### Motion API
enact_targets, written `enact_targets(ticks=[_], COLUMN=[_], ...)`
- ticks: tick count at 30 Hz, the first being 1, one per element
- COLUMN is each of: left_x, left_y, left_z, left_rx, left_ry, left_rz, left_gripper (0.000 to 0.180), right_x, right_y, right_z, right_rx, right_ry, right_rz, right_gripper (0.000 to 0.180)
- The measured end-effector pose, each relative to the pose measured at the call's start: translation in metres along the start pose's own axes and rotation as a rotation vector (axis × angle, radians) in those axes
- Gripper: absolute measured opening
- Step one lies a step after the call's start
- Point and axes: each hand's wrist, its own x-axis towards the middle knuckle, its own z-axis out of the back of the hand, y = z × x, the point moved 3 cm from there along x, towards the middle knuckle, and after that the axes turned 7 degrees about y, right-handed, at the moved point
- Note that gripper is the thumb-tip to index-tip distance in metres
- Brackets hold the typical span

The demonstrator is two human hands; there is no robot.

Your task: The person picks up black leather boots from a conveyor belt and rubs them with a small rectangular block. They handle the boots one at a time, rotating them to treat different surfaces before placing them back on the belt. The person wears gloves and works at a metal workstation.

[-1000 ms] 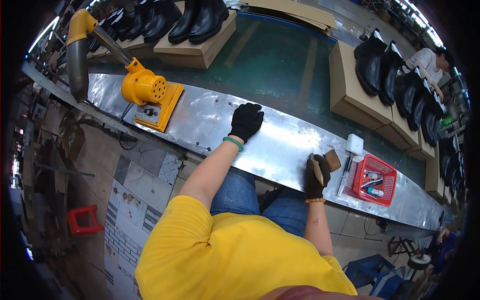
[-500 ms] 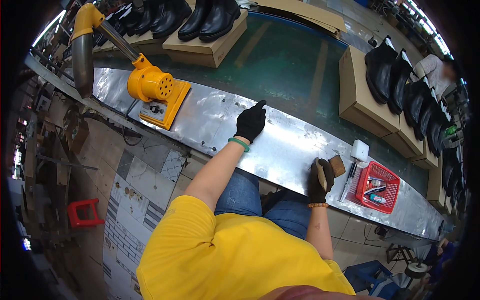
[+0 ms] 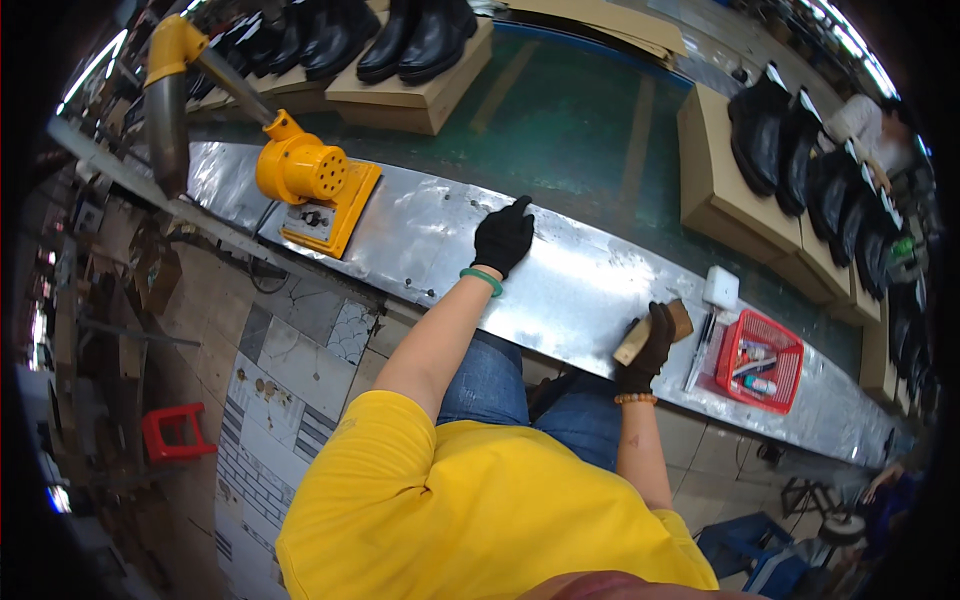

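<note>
Looks like mid brush-prep: left hand [image 3: 503, 237] in black glove flat and spread on the metal worktop [image 3: 580, 290], right hand [image 3: 652, 345] wrapped round a wooden brush [image 3: 655, 331] near the red basket [image 3: 762, 361], probably needing a boot next.

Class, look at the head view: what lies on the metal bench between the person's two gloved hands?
Nothing: between the left hand and the right hand gripping a wooden brush, the head view shows bare metal bench.

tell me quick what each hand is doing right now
Left hand: black-gloved, open, flat on the shiny sheet-metal bench top, holding nothing.
Right hand: black-gloved, closed around a tan wooden-handled brush.
</note>
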Motion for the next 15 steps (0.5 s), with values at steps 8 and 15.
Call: enact_targets(ticks=[8,15], left_x=[0.002,-0.01], left_y=[0.009,0.012], left_z=[-0.014,0.001], left_rx=[0.037,0.089], left_ry=[-0.055,-0.055], left_rz=[-0.07,-0.113], left_gripper=[0.031,0.033], right_x=[0.002,0.005], right_y=[0.002,0.021], right_z=[-0.004,0.008], right_rx=[-0.135,-0.195], right_ry=[0.058,0.161], right_rz=[0.046,-0.108], right_gripper=[0.045,0.046])
